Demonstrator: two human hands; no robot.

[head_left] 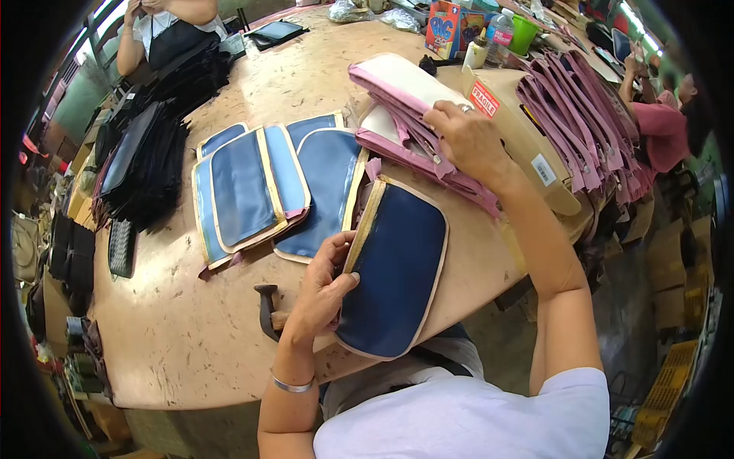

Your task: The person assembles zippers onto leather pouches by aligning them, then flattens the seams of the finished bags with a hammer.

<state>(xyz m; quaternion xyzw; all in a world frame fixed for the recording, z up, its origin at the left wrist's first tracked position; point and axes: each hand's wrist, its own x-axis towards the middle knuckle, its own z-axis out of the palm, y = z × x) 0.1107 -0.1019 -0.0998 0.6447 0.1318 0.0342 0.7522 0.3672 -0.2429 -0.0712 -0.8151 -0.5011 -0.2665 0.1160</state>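
Dark blue panel is lying at the near edge of the tabletop in the head view, the left hand pinching its gold-trimmed side. The right hand is bending its fingers over pink-edged panels toward the right edge; whether it is pinching one, I cannot tell.

Panel: is showing navy, cream-edged
Pouches: are showing lighter blues
Folded stack: is showing pink and white

green tub beside clear bottle | orange-blue box | black stack at left
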